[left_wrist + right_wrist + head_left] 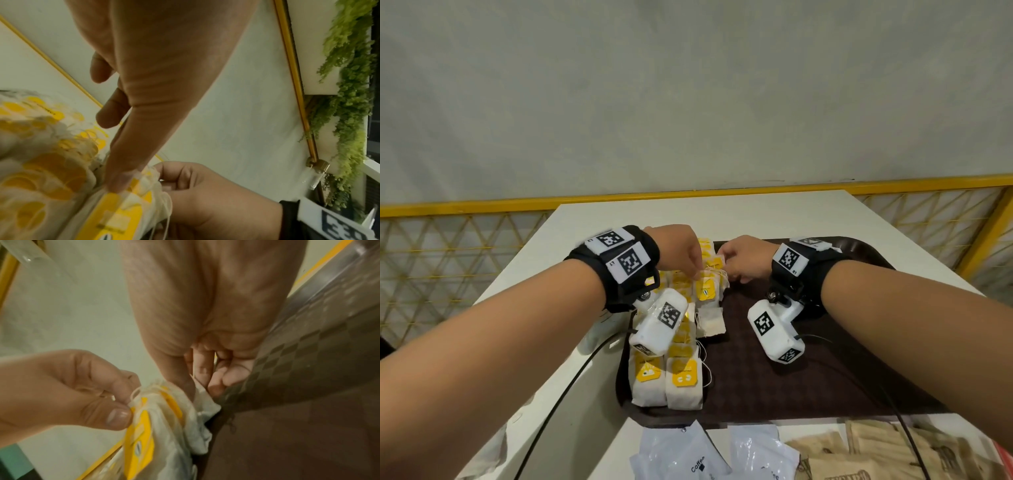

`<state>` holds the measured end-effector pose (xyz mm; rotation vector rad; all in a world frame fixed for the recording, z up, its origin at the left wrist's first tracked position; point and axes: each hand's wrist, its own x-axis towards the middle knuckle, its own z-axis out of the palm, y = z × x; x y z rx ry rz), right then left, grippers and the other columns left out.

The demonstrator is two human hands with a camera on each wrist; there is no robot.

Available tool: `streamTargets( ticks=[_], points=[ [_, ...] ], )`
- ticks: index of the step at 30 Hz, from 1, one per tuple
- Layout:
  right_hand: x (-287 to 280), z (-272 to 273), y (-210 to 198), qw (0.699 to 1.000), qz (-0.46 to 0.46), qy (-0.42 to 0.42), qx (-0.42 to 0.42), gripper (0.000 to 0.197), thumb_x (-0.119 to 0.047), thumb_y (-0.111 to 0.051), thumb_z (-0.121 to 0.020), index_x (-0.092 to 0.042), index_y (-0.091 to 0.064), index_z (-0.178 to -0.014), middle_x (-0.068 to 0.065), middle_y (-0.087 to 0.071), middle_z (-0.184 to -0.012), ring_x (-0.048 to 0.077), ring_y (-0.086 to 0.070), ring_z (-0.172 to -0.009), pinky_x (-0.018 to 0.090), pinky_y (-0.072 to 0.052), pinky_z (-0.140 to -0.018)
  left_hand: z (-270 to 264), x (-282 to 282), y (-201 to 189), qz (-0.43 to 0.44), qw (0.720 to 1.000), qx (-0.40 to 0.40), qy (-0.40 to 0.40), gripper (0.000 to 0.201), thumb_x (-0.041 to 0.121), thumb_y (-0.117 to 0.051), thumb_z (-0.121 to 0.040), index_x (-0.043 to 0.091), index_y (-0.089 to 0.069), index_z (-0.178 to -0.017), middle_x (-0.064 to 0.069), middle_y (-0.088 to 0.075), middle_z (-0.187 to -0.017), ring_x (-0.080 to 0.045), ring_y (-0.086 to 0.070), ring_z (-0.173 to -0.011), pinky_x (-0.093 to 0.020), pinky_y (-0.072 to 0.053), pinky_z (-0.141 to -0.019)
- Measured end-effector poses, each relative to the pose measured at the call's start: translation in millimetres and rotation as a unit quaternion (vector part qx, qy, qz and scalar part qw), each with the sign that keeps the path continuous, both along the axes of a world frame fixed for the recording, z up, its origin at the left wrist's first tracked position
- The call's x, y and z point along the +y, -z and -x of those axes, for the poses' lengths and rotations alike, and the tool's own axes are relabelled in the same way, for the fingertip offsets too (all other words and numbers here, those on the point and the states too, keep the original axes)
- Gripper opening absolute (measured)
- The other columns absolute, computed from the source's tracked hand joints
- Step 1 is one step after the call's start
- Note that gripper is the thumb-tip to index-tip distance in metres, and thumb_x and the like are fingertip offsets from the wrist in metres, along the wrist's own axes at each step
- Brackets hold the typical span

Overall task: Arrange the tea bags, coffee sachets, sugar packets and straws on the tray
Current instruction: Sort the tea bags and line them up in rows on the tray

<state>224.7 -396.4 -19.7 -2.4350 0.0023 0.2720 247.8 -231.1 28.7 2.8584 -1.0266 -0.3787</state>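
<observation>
White worktop (756, 212), brown tray (808, 383). Tea bags (681, 377) rowed at tray's 9 o'clock edge. Left hand (681, 250) and right hand (746, 257) both pinching one bag (710, 289) at 11 o'clock. Light, soft, tearable; best taken by paper body, not string.

Evenly, softly lit head view — faint shadows, bowed edges at 3 and 9 o'clock. Dim, warm-tinted wrist views — motion-blurred, soft up close.

Both forearms reach forward, left hand (681, 248) and right hand (744, 257) nearly meeting, fingers (121, 417) curled in pinches.
</observation>
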Motion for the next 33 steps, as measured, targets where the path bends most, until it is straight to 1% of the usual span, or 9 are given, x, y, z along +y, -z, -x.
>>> streamTargets(
  ticks=[5,10,13,16,18,23,25,29,33],
  points=[
    [-2,8,-8,0.999,0.017,-0.038,-0.008,0.002,-0.018,-0.059,-0.092,-0.019,-0.061,-0.093,0.001,-0.062,-0.084,0.005,-0.057,-0.067,0.019,-0.051,-0.062,3,0,-2,0.011,0.999,0.033,0.016,0.023,0.026,-0.068,-0.086,0.014,-0.072,-0.105,-0.001,-0.068,-0.108,-0.009,-0.055,-0.089,-0.017,-0.039,-0.070],
    [12,11,-6,0.999,0.007,-0.047,-0.020,0.014,-0.012,-0.056,-0.092,-0.007,-0.067,-0.101,0.005,-0.059,-0.081,0.011,-0.053,-0.063,0.024,-0.047,-0.059,5,-1,-1,0.015,0.998,0.055,0.014,0.019,0.027,-0.070,-0.085,0.014,-0.074,-0.098,-0.001,-0.070,-0.104,-0.009,-0.056,-0.088,-0.022,-0.038,-0.080],
    [17,11,-5,0.999,-0.006,-0.031,-0.041,0.009,-0.008,-0.056,-0.091,-0.006,-0.065,-0.090,-0.001,-0.054,-0.072,0.012,-0.050,-0.059,0.029,-0.048,-0.059,5,0,-1,0.017,0.998,0.054,0.007,0.019,0.026,-0.070,-0.085,0.014,-0.074,-0.099,0.001,-0.068,-0.101,-0.009,-0.055,-0.086,-0.021,-0.038,-0.078],
    [17,13,-3,0.998,-0.043,-0.003,-0.041,0.016,-0.006,-0.065,-0.087,0.001,-0.064,-0.101,0.002,-0.055,-0.075,0.013,-0.054,-0.064,0.033,-0.056,-0.067,1,1,1,0.024,0.999,0.037,-0.006,0.021,0.025,-0.069,-0.086,0.013,-0.073,-0.102,0.004,-0.065,-0.095,-0.008,-0.054,-0.084,-0.018,-0.039,-0.071],
    [14,13,-2,0.994,-0.099,0.043,-0.035,0.016,0.000,-0.068,-0.083,-0.003,-0.062,-0.097,0.002,-0.055,-0.080,0.017,-0.059,-0.071,0.034,-0.059,-0.070,-4,1,2,0.033,0.999,0.023,-0.017,0.019,0.023,-0.069,-0.086,0.012,-0.072,-0.101,0.003,-0.066,-0.095,-0.008,-0.055,-0.082,-0.016,-0.040,-0.067],
    [7,14,-3,0.982,-0.153,0.107,-0.017,0.024,0.004,-0.068,-0.082,-0.014,-0.053,-0.080,0.006,-0.058,-0.079,0.033,-0.066,-0.087,0.050,-0.054,-0.089,-16,-4,9,0.049,0.997,0.017,-0.055,0.018,0.021,-0.070,-0.084,0.011,-0.074,-0.098,-0.003,-0.071,-0.101,-0.011,-0.057,-0.084,-0.024,-0.044,-0.077],
    [6,15,-2,0.979,-0.170,0.111,-0.002,0.021,0.006,-0.060,-0.087,-0.012,-0.053,-0.079,0.009,-0.060,-0.080,0.031,-0.066,-0.088,0.048,-0.055,-0.087,-19,-9,11,0.046,0.997,0.008,-0.066,0.018,0.020,-0.070,-0.084,0.010,-0.074,-0.099,-0.004,-0.071,-0.103,-0.012,-0.057,-0.086,-0.025,-0.046,-0.079],
    [10,19,-8,0.963,-0.229,0.139,0.027,0.024,0.001,-0.037,-0.098,-0.008,-0.050,-0.080,0.011,-0.055,-0.080,0.019,-0.057,-0.069,0.028,-0.053,-0.064,-25,-17,16,0.012,0.996,-0.020,-0.092,0.023,0.020,-0.066,-0.087,0.004,-0.072,-0.103,-0.009,-0.069,-0.107,-0.020,-0.062,-0.095,-0.030,-0.049,-0.082],
    [10,23,-8,0.966,-0.224,0.124,0.026,0.012,-0.002,-0.057,-0.092,-0.006,-0.057,-0.080,0.015,-0.061,-0.084,0.020,-0.060,-0.071,0.032,-0.056,-0.071,-32,-19,16,0.006,0.993,-0.039,-0.113,0.028,0.023,-0.062,-0.090,0.002,-0.069,-0.107,-0.011,-0.068,-0.112,-0.025,-0.063,-0.104,-0.032,-0.050,-0.086]
  ],
)
